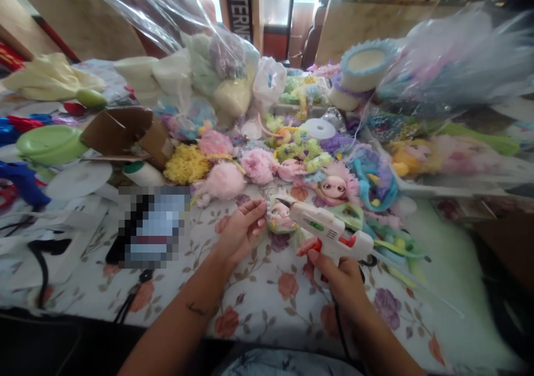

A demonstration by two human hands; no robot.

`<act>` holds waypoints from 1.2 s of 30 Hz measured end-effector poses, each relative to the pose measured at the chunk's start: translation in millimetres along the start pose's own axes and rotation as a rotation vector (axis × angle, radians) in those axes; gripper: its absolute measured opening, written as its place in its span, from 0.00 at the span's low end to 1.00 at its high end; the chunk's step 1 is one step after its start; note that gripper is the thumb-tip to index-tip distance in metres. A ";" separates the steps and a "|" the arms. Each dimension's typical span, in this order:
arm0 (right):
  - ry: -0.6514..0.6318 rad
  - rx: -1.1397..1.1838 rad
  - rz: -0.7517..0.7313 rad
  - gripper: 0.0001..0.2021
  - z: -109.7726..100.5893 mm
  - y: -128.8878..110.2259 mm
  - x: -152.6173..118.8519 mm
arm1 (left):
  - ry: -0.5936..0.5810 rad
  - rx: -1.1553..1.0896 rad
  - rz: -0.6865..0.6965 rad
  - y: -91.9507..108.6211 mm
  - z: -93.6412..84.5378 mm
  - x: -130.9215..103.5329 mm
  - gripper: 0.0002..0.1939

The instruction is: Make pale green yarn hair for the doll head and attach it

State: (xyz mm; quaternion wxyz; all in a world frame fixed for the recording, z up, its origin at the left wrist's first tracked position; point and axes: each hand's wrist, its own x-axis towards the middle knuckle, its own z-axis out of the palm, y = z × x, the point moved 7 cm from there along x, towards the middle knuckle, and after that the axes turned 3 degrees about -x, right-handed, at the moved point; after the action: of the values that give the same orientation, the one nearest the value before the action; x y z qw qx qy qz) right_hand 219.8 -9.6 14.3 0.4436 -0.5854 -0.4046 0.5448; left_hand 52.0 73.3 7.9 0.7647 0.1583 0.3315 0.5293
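Observation:
My left hand (244, 228) is closed, its fingertips pinching at the left edge of a small doll head (278, 216) with a painted face and pale green trim. My right hand (342, 278) is wrapped round the handle of a white hot glue gun (329, 226) with red parts. The gun's dark nozzle points left, just over the top of the doll head; whether it touches cannot be made out. From the gun's rear a clear glue stick (421, 284) sticks out to the right. A black cord hangs below the grip.
Fluffy pink pompoms (225, 180) and a pink-haired doll head (334, 187) lie behind my hands. Left are a phone (152, 226), a cardboard box (125, 134) and a white power strip (62, 248). A white tray (438, 187) with dolls stands right, on the flowered tablecloth (267, 309).

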 end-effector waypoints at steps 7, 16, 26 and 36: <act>0.031 -0.009 0.001 0.14 -1.0 1.7 -1.7 | -0.028 -0.001 -0.049 -5.9 1.9 -1.2 0.14; -0.028 -0.062 -0.018 0.18 -1.8 13.0 3.8 | -0.044 -0.019 -0.059 -8.0 2.0 -2.0 0.12; -0.030 -0.113 -0.031 0.17 -1.8 7.9 3.2 | -0.011 -0.051 -0.046 -9.0 -1.5 -1.1 0.13; -0.010 -0.085 -0.011 0.17 -1.8 9.4 2.9 | -0.006 -0.052 -0.038 -8.6 -1.6 -1.2 0.13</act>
State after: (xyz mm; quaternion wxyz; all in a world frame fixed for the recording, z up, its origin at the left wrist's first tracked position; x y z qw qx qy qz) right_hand 221.7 -9.6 4.5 0.4194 -0.5988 -0.4327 0.5276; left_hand 56.7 68.7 2.1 0.7795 0.1337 0.3183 0.5226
